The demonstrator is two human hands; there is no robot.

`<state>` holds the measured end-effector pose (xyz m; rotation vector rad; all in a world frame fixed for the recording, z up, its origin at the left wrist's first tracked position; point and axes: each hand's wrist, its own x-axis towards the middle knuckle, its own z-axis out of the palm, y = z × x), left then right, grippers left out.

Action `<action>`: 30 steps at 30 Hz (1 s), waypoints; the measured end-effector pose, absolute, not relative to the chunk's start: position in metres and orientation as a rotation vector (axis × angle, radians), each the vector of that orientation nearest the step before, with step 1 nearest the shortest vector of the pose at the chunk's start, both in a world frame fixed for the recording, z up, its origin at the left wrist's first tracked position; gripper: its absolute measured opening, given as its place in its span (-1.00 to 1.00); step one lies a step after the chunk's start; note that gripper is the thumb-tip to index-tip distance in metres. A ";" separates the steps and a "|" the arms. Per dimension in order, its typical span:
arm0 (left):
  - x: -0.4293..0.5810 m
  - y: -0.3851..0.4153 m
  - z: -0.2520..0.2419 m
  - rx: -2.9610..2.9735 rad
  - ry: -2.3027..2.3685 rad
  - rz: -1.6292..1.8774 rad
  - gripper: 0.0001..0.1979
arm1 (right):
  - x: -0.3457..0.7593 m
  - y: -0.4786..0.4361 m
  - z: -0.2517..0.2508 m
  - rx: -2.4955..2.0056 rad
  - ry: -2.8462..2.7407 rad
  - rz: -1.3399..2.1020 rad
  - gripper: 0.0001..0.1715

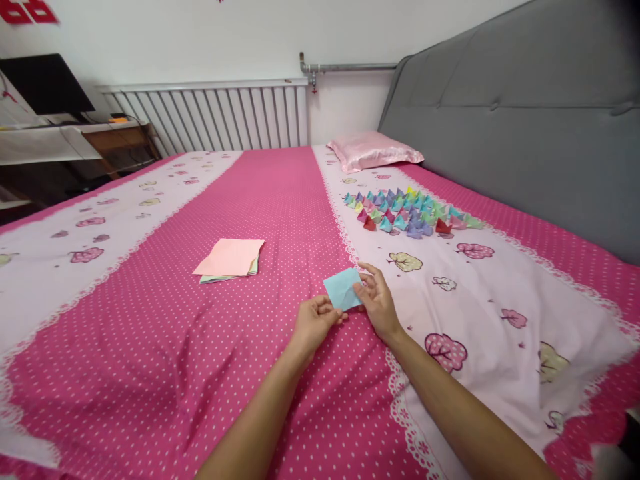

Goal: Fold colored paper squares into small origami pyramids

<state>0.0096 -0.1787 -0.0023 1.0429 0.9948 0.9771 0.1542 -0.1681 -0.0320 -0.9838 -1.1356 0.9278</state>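
Observation:
A small light-blue piece of folded paper is held up between both hands over the pink bed. My left hand pinches its lower edge between thumb and fingers. At the paper's right side, my right hand grips it with the thumb on the front and the fingers behind. To the left lies a stack of square paper sheets, pink on top with green beneath. Beyond my right hand, several folded paper pieces in many colours stand grouped in rows on the bedspread.
The bedspread has dotted pink bands and pale bands with tree prints, with some wrinkles. A pink pillow lies at the back beside the grey headboard. Behind are a white radiator and a desk with a monitor.

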 end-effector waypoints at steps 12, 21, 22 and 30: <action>0.005 -0.171 -0.012 1.259 1.101 1.181 -0.88 | 0.158 -0.164 -0.039 -1.012 -1.395 0.658 -0.66; 0.010 -0.180 0.005 0.966 0.913 1.083 -0.32 | 0.154 -0.175 -0.034 -1.055 -1.396 0.163 -0.86; 0.010 -0.182 0.006 0.963 0.857 1.058 -0.30 | 0.153 -0.176 -0.034 -1.059 -1.420 0.090 -0.84; 0.009 -0.177 0.001 0.717 0.807 1.161 -0.77 | 0.149 -0.181 -0.035 -1.081 -1.542 0.011 -0.68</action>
